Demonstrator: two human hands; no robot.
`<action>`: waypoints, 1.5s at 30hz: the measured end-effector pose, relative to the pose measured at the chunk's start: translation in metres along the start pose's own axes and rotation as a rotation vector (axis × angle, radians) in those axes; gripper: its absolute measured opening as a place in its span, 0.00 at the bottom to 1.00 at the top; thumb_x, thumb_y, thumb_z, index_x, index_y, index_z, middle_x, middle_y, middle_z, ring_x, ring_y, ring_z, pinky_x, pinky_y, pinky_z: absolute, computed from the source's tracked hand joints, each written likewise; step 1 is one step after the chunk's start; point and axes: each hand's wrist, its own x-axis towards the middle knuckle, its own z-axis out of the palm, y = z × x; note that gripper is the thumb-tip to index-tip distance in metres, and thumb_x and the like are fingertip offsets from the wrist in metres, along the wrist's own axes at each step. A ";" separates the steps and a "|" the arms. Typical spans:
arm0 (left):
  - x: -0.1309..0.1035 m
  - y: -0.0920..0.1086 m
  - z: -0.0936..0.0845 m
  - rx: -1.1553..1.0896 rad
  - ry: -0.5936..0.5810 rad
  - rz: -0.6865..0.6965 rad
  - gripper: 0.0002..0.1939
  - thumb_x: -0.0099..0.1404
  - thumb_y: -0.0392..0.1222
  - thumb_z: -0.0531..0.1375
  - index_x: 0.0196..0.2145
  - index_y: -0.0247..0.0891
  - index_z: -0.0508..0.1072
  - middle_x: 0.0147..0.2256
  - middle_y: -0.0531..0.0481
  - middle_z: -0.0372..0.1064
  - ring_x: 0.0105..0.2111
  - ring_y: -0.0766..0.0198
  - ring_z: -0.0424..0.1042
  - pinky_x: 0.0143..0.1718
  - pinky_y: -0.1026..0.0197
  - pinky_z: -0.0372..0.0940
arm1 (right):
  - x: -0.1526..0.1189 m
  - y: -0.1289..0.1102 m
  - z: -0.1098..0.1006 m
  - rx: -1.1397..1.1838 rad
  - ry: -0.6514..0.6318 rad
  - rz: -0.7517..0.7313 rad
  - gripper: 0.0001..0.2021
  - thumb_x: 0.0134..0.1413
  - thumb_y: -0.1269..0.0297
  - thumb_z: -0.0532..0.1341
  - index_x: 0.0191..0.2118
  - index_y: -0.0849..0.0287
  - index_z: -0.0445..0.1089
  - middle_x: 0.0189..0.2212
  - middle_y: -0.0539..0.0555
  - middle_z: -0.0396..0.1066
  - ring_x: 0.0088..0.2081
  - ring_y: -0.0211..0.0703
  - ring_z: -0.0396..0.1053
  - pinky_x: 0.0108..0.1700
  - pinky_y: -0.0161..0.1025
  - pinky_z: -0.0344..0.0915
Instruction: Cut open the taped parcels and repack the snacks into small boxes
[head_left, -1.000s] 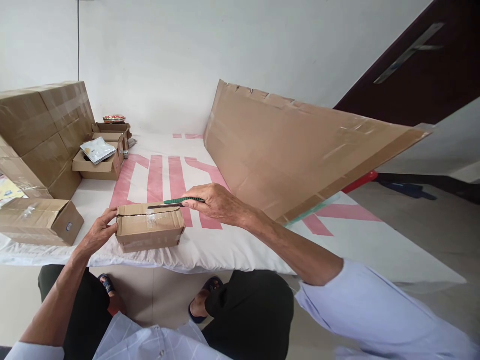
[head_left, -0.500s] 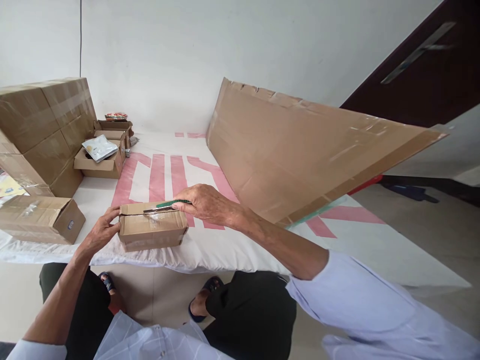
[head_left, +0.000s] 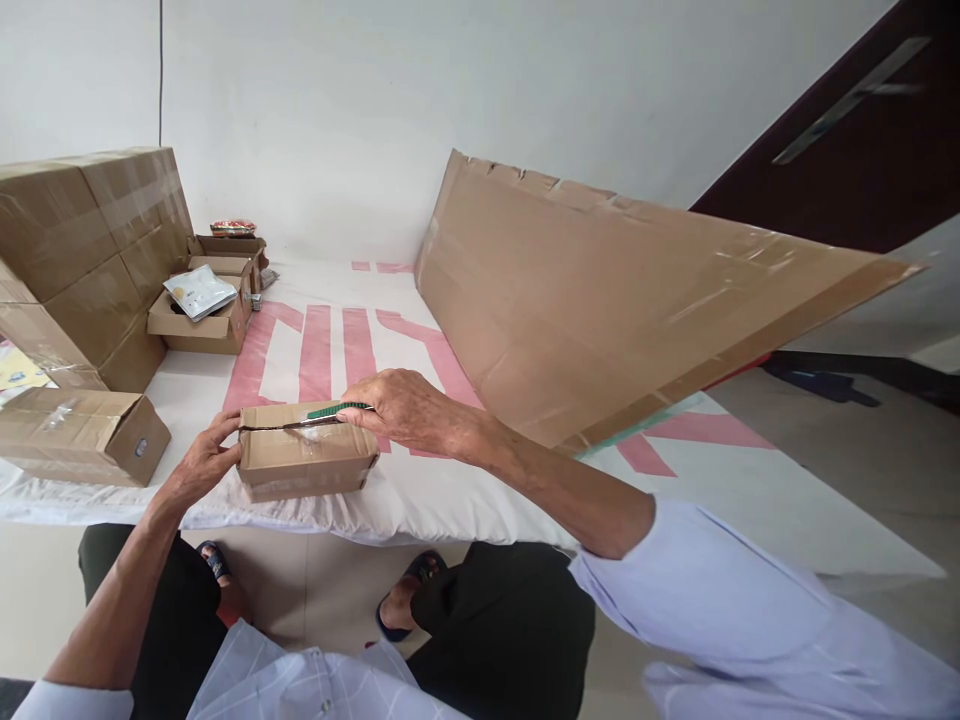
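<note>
Right hand [head_left: 405, 412] closed round green knife [head_left: 330, 411], tip at top seam of small box [head_left: 307, 462]; left hand [head_left: 204, 462] gripping box's left end. Apparently the seam-slitting step; next move calls for a shallow stroke, clear of left hand. Box sits near front edge of counter [head_left: 480, 495], open room behind; second box [head_left: 67, 440] left, cardboard sheet [head_left: 637, 310] right.

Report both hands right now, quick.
Left hand: open, touching the left end of the cardboard box.
Right hand: closed, holding the green cutter.
</note>
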 end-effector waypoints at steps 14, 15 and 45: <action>0.001 0.005 -0.005 0.029 -0.037 -0.001 0.22 0.70 0.59 0.68 0.56 0.48 0.87 0.67 0.42 0.72 0.71 0.41 0.67 0.74 0.45 0.62 | -0.015 -0.006 0.010 -0.261 -0.075 0.054 0.19 0.81 0.58 0.54 0.42 0.62 0.79 0.35 0.59 0.78 0.32 0.43 0.68 0.32 0.42 0.44; 0.001 0.005 -0.005 0.028 -0.041 -0.005 0.22 0.70 0.58 0.67 0.56 0.48 0.87 0.68 0.42 0.72 0.71 0.41 0.66 0.74 0.44 0.61 | -0.018 -0.002 0.009 -0.242 -0.067 0.061 0.18 0.80 0.58 0.55 0.42 0.61 0.78 0.35 0.58 0.77 0.31 0.43 0.67 0.32 0.41 0.45; 0.004 0.000 -0.035 0.156 -0.285 -0.084 0.66 0.54 0.68 0.78 0.81 0.53 0.54 0.79 0.34 0.52 0.75 0.26 0.58 0.64 0.35 0.72 | -0.087 0.119 0.200 0.251 0.438 0.553 0.21 0.70 0.55 0.60 0.63 0.57 0.73 0.59 0.67 0.72 0.61 0.65 0.70 0.62 0.60 0.70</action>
